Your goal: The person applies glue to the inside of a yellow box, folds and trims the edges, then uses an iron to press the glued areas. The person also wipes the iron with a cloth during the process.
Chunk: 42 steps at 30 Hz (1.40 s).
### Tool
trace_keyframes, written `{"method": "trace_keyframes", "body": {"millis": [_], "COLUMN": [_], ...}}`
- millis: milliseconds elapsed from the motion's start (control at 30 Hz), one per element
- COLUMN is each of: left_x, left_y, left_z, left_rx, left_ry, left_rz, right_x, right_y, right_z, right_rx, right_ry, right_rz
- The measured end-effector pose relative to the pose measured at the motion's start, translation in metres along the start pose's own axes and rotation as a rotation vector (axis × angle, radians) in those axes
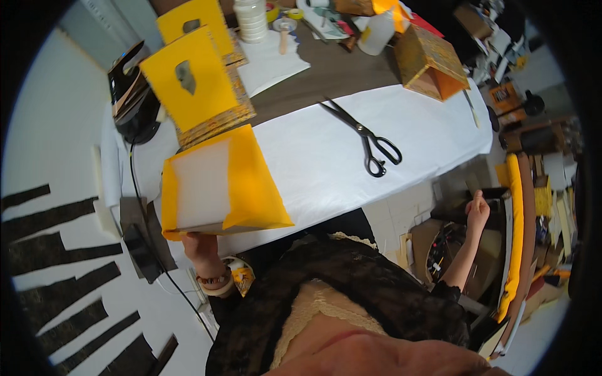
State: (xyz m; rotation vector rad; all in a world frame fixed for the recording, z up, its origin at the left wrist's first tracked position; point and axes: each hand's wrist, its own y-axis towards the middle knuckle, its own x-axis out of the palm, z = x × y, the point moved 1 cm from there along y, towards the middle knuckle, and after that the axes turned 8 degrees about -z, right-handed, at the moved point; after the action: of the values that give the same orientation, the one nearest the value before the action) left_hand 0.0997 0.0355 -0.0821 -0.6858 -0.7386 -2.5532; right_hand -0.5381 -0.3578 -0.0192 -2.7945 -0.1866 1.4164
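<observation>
My left hand [202,248] grips the near edge of a boxy piece [204,182] partly covered in yellow paper, with a pale white face on top. Its fingers go partly out of sight beneath it. My right hand [478,208] is raised off to the right, beyond the table's front edge. Its fingers are curled closed, and whatever may be in them is hidden. Large black-handled scissors [360,130] lie with blades slightly apart on the white sheet [301,163]. Behind the held piece stand yellow panels [199,81] with patterned edges and a dark cut-out.
A black iron-like appliance [135,100] with a cord stands at the left. A patterned open box [433,62] sits at the far right, near a translucent bottle [376,34]. A white jar [251,22] is at the back. Dark strips [56,219] lie at far left; a yellow roll [513,238] is at right.
</observation>
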Motion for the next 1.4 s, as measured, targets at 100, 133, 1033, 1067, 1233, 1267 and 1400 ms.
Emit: {"method": "trace_keyframes", "body": {"millis": [100,133,1033,1067,1233,1267,1400], "left_x": [0.011,0.017,0.082,0.084,0.088,0.089,0.099], "left_y": [0.002,0.001,0.037,0.037,0.051,0.051,0.054], "left_z": [0.0,0.002,0.015,0.015,0.017,0.022,0.033], "left_rx": [-0.021,-0.02,0.048,0.052,0.083,0.093,0.2], "left_ry": [0.015,0.013,0.605,0.606,0.568,0.57,0.638], "left_rz": [0.083,0.129,0.327,0.32,0.225,0.214,0.117], "right_x": [0.015,0.025,0.392,0.381,0.319,0.296,0.186], "right_y": [0.001,0.001,0.235,0.231,0.2,0.166,0.032], "right_z": [-0.013,-0.046,-0.518,-0.522,-0.519,-0.525,-0.505], "right_rx": [-0.291,-0.257,-0.689,-0.684,-0.901,-0.931,-0.978], "right_ry": [-0.593,-0.589,-0.416,-0.329,0.37,0.535,0.736], "right_rz": [0.253,0.403,0.002,0.039,0.02,-0.157,-0.565]}}
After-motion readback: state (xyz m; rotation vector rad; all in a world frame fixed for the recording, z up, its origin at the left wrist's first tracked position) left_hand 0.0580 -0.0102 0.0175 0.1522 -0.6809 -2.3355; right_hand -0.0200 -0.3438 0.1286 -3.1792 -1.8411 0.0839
